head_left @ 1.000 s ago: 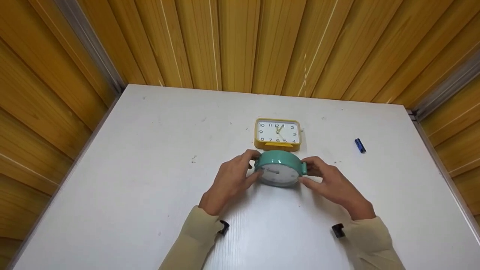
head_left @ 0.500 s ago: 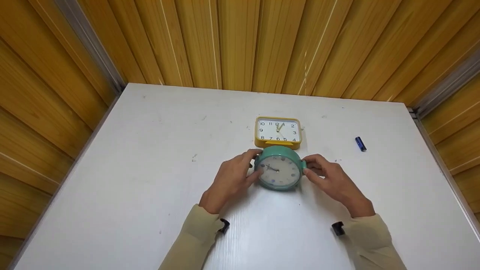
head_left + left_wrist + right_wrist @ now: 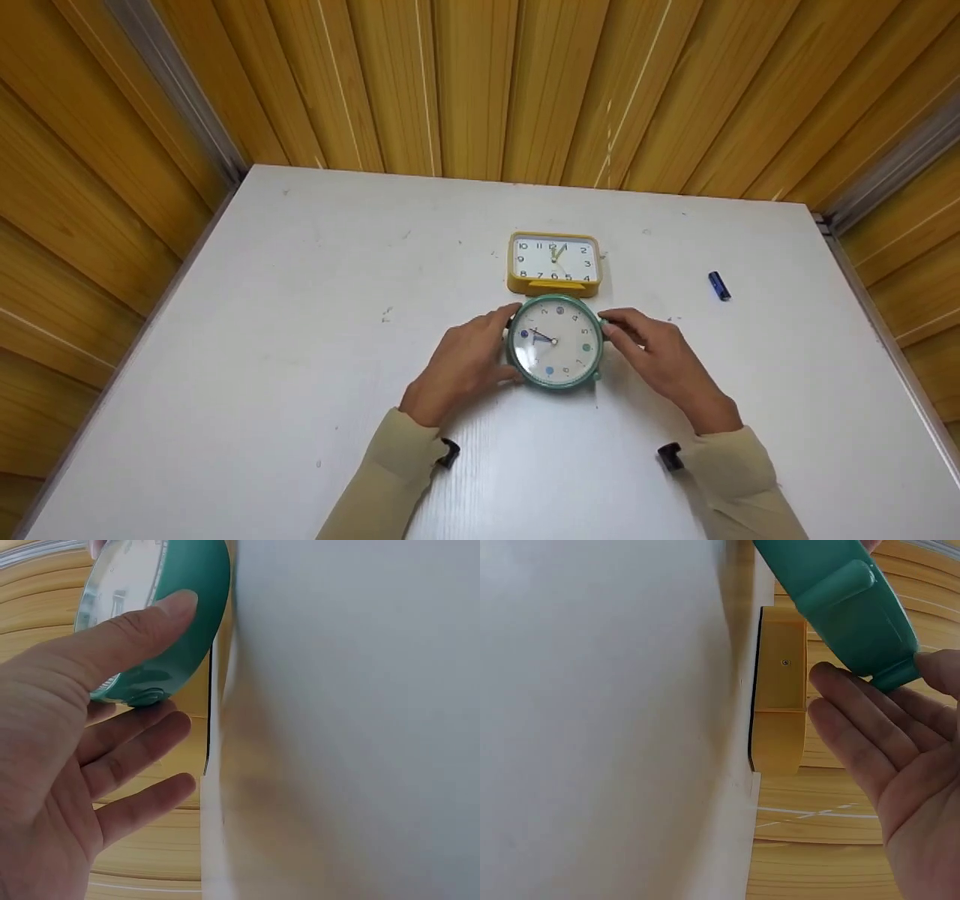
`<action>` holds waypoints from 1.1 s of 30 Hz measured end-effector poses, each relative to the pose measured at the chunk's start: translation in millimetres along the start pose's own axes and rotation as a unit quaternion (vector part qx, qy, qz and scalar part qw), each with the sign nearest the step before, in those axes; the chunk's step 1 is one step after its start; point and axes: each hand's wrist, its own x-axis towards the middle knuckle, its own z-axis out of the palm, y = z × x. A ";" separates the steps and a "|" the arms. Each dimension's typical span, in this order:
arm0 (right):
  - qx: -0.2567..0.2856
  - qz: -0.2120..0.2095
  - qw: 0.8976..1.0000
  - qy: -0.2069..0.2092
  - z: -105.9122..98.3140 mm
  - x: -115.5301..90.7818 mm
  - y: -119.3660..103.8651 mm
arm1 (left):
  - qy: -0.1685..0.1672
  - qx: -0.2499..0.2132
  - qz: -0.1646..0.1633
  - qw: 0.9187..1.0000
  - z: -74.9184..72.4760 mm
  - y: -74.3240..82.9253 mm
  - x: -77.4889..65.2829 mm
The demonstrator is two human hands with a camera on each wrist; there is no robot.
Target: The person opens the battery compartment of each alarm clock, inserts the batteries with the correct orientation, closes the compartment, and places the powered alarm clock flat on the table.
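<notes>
A round green alarm clock [image 3: 556,341] is held between both hands, just in front of a yellow rectangular clock [image 3: 554,262]. Its white dial faces up at the head camera, with its numerals turned sideways. My left hand [image 3: 466,361] grips the left rim; in the left wrist view the thumb [image 3: 150,630] lies along the green side, the other fingers beneath and behind it. On the right, my right hand [image 3: 661,358] pinches a small green knob-like piece [image 3: 895,675] on the rim between thumb and fingers. The back of the green clock is hidden.
A blue battery [image 3: 719,286] lies on the white table [image 3: 315,300] to the right. Yellow wood-grain panels [image 3: 472,90] stand behind the table and at both sides. The yellow clock's underside [image 3: 782,690] shows in the right wrist view.
The green clock has tipped so its dial turned up toward the head camera. The right thumb has moved up along its rim. The yellow clock and battery stay in place.
</notes>
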 end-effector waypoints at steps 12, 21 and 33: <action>-0.077 -0.133 0.987 0.037 -1.0 -3.3 -7.7 | -0.005 -0.007 0.011 1.000 -3.3 -1.0 -4.3; -0.186 -0.152 0.970 0.041 2.7 -7.3 -20.8 | -0.044 -0.011 0.004 0.999 -12.3 -2.6 -4.6; -0.236 -0.118 0.964 0.007 13.6 -4.6 -18.2 | -0.061 0.005 0.016 0.998 -14.6 0.0 -6.8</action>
